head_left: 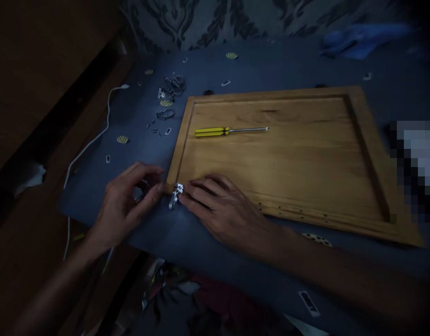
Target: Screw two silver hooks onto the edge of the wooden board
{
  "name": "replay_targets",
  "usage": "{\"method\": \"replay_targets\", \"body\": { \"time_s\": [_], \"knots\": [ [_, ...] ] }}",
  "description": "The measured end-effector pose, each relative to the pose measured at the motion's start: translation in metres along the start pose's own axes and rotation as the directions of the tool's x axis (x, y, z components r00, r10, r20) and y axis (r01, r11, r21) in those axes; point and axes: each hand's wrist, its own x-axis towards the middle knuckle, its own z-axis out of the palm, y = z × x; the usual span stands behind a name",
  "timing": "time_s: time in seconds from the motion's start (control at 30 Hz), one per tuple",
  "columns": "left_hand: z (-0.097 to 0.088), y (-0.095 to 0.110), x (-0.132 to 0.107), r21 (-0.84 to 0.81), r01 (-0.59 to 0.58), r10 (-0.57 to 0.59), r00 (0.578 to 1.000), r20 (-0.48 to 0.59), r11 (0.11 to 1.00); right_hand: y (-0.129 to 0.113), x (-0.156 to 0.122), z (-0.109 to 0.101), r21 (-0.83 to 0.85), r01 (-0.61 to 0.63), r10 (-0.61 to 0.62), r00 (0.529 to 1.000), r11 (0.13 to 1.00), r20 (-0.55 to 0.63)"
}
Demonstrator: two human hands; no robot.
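Observation:
A wooden cabinet door point(288, 158) with a raised frame lies flat on a dark blue cloth. At its near left corner sits a shiny metal hinge point(176, 195), with its arm sticking out past the door's edge. My right hand point(224, 205) rests over the near edge, its fingertips and thumb holding the hinge in place. Just left of that corner is my left hand point(127, 200), with fingers curved and a gap between thumb and forefinger; nothing shows in it. A yellow-handled screwdriver point(213, 132) lies on the door panel.
Several metal hinges point(175, 85) are piled beyond the door's left side, with another hinge point(165, 114) and small screws point(155, 131) nearby. A white cable point(108, 109) runs along the left edge. A blue cloth point(362, 41) lies at the far right.

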Motion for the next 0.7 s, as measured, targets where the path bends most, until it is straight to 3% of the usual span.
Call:
{"method": "replay_targets", "body": {
  "time_s": [0.17,0.3,0.5,0.7],
  "knots": [
    [-0.001,0.005,0.018,-0.089,-0.014,0.014,1.000,0.001,0.996,-0.001,0.001,0.001,-0.014,0.007,-0.008,1.000,1.000,-0.018],
    [0.002,0.007,0.037,-0.052,-0.066,0.068,0.997,0.040,0.996,-0.002,0.001,0.000,-0.036,0.005,-0.005,1.000,0.999,0.009],
    [0.025,0.004,0.106,0.073,-0.270,0.252,0.948,0.195,0.960,-0.003,0.001,-0.001,-0.082,0.003,0.003,0.998,0.997,0.069],
    [0.057,0.012,0.166,0.204,-0.357,0.292,0.911,0.292,0.911,-0.003,0.004,-0.003,-0.084,0.013,-0.005,0.996,0.996,0.089]
  ]
}}
